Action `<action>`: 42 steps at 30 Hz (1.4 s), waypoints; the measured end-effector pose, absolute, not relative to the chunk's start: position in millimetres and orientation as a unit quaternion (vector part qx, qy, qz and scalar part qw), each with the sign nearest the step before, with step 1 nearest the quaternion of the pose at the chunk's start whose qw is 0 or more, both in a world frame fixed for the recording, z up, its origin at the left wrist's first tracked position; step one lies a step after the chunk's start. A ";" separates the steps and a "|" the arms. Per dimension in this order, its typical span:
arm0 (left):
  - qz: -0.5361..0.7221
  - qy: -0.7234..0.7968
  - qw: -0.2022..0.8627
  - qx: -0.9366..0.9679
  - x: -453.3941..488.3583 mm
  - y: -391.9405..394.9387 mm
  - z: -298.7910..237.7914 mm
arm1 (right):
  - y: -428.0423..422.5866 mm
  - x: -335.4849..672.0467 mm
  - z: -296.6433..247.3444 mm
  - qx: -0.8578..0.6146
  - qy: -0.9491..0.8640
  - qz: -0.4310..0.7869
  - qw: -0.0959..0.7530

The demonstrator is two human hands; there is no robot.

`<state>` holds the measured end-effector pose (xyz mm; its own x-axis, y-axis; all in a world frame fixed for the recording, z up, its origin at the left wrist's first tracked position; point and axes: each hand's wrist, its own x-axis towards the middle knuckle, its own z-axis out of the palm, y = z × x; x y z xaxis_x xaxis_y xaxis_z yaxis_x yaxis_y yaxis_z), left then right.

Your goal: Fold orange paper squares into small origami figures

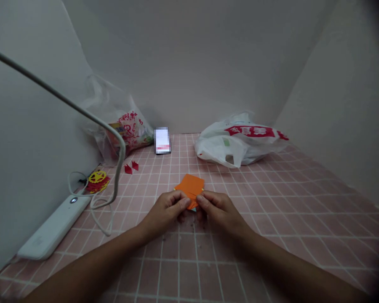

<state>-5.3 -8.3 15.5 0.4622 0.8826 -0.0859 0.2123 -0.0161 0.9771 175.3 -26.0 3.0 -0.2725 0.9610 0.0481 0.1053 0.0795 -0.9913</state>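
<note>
An orange sheet of paper [190, 185] sits just above the pink checked tabletop [271, 210] in the middle of the view. My left hand [166, 209] pinches its near edge from the left, fingers closed. My right hand [217, 208] pinches the same edge from the right, fingertips almost meeting the left ones. A pale teal sliver shows under the paper between my thumbs. The paper's near part is hidden behind my fingers.
A white lamp base [52, 227] with its bent arm and cord lies at the left. Red and yellow paper cuttings [97, 181], two small red folded pieces [131, 167], a clear bag [120, 126], a small box [162, 140] and a white plastic bag [240, 141] line the back.
</note>
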 end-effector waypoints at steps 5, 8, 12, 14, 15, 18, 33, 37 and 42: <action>0.274 0.402 0.505 0.713 -7.1 -7.8 15.6 | -23.1 174.4 -2.3 -0.418 -0.607 0.547 0.398; 0.269 0.398 0.535 0.695 -6.5 -8.8 14.7 | -24.6 172.8 -4.2 -0.422 -0.582 0.566 0.402; 0.293 0.413 0.527 0.682 -6.6 -9.0 18.7 | -28.1 170.9 -2.6 -0.446 -0.592 0.524 0.418; 0.284 0.410 0.483 0.719 -7.9 -7.7 21.4 | -28.0 170.6 -1.6 -0.443 -0.594 0.532 0.410; 0.273 0.407 0.464 0.738 -8.7 -6.8 22.2 | -27.4 170.7 -1.6 -0.435 -0.596 0.541 0.404; 0.264 0.402 0.465 0.743 -10.1 -4.1 20.4 | -25.0 172.3 -2.5 -0.415 -0.602 0.561 0.388; 0.369 0.376 0.563 0.637 -5.0 -11.4 13.5 | -34.1 166.9 -7.5 -0.419 -0.603 0.491 0.470; 0.363 0.386 0.518 0.672 -6.4 -11.2 14.1 | -32.7 167.7 -3.6 -0.405 -0.601 0.510 0.463; 0.396 0.397 0.520 0.644 -4.9 -14.8 12.3 | -36.6 164.7 3.3 -0.424 -0.607 0.511 0.437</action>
<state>-4.9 -14.8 12.3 0.3713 0.9234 0.0974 0.1002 -0.1441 0.9845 164.7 -36.6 3.3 -0.2585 0.9611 0.0976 0.0673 0.1187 -0.9906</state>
